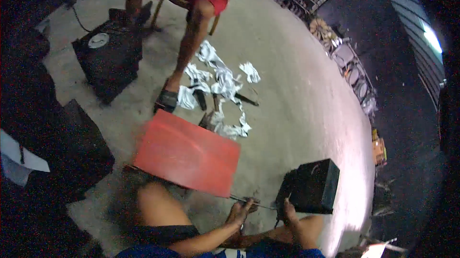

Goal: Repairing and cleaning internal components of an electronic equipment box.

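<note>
My left hand (241,211) is closed round a thin dark rod (264,206), just off the near right corner of a red box-like piece (189,155). The rod runs from near that corner toward my right hand (290,212). My right hand is closed with its thumb up, at the near left side of a black box (309,188). What its fingers grip is hidden, and I cannot tell whether it touches the box. The red piece lies tilted in front of my left knee.
White rags (220,76) and dark tools (247,99) lie on the concrete floor (287,109). Beyond sits another person (194,42), one foot near the red piece. A dark block-like object (108,61) stands at far left. Assorted parts (352,66) line the right wall.
</note>
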Demonstrator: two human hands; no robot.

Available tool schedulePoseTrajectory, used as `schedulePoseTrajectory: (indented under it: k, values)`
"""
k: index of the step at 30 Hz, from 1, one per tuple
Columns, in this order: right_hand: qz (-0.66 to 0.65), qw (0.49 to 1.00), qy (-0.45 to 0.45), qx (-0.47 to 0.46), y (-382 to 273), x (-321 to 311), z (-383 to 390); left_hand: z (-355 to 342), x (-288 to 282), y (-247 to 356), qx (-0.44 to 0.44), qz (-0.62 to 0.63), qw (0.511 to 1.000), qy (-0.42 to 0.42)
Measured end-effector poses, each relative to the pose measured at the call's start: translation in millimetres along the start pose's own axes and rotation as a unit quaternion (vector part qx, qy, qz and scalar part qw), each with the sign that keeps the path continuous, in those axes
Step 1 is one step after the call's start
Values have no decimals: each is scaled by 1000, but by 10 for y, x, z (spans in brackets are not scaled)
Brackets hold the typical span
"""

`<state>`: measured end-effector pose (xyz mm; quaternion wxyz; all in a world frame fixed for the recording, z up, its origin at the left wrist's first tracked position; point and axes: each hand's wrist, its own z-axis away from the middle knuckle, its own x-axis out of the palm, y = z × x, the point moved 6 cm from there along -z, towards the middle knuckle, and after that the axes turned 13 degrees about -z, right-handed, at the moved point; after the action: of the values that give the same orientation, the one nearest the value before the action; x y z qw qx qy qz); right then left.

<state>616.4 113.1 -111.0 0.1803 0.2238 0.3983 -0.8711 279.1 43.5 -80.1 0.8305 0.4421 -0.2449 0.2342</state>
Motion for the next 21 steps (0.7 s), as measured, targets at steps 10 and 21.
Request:
schedulePoseTrajectory:
  k: [10, 21]
  values:
    - [324, 890, -270, 175, -1107, 1133, 400, -471, -570, -883, 26, -29, 997, 66]
    - [471, 842, -257, 47, -1048, 799, 380, -74, -87, -93, 61, -11, 998, -14]
